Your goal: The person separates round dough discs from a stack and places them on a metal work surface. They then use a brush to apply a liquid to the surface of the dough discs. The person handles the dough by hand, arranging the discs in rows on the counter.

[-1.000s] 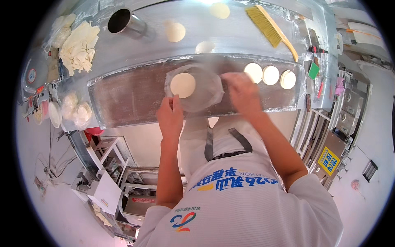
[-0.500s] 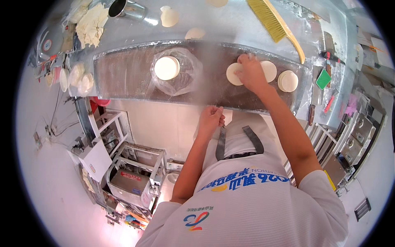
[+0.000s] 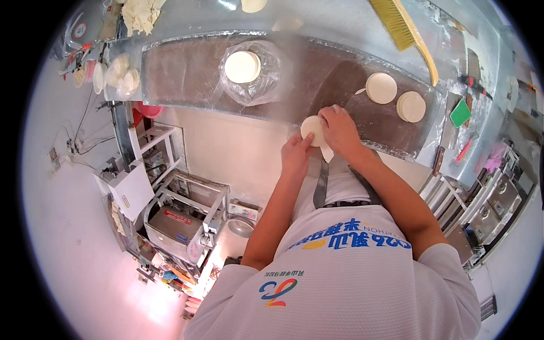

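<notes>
Both hands meet at the near edge of a dark work board (image 3: 181, 68), closed on a round, pale flat dough disc (image 3: 311, 130). My left hand (image 3: 297, 152) pinches its lower edge, thumb on top. My right hand (image 3: 339, 129) grips its right side, the fingertips partly hidden. A pale pointed flap (image 3: 327, 153) hangs below the disc between the hands; I cannot tell whether it belongs to it. Farther right on the board lie another dough disc (image 3: 381, 88) and a small stack of discs (image 3: 411, 107). To the left, a taller stack (image 3: 242, 67) rests on a clear plastic bag (image 3: 255, 96).
A yellow-bristled brush (image 3: 405, 31) with a wooden handle lies at the far right. Beside the board's right end are a green scraper (image 3: 460, 113) and a wooden-handled knife (image 3: 438, 161). Rough dough pieces (image 3: 140, 16) sit far left. A metal machine (image 3: 175, 229) stands below left.
My right hand has come back from the board to the near edge with a dough disc. My left hand has risen slightly and now grips it too. The view has shifted.
</notes>
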Demonstrator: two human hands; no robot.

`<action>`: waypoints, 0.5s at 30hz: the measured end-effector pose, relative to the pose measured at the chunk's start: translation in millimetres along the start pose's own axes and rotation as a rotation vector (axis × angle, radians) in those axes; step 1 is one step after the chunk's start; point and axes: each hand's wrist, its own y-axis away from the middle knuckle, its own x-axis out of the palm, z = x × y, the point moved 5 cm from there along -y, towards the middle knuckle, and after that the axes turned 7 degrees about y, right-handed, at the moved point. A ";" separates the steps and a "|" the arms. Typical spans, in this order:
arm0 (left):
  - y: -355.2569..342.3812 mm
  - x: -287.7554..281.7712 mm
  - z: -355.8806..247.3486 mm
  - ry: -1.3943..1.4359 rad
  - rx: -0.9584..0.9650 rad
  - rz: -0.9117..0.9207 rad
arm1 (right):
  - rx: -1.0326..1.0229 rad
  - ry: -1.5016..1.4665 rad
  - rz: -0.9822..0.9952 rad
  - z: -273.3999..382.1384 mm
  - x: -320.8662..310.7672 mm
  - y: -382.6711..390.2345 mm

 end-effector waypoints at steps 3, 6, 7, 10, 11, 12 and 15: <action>19.1 6.2 -17.6 -0.103 0.017 -0.019 | 0.066 -0.193 0.024 -9.1 -1.5 3.3; 45.9 53.6 -68.5 0.038 0.049 0.160 | 0.160 -0.452 -0.100 -16.0 -45.8 12.4; 55.7 66.3 -83.2 0.123 0.059 0.240 | 0.249 -0.549 -0.089 -23.9 -59.8 15.5; 31.8 96.3 -119.2 -0.016 0.247 0.427 | 0.396 -0.736 -0.112 -51.6 -92.4 29.7; 19.0 101.6 -134.9 -0.294 0.336 0.397 | 0.374 -0.719 -0.165 -64.6 -94.5 34.4; 9.7 107.8 -145.9 -0.564 0.427 0.361 | 0.353 -0.695 -0.218 -73.5 -99.0 35.4; 35.9 170.9 -172.7 -0.457 0.371 0.448 | 0.368 -0.836 -0.250 -70.8 -129.9 44.9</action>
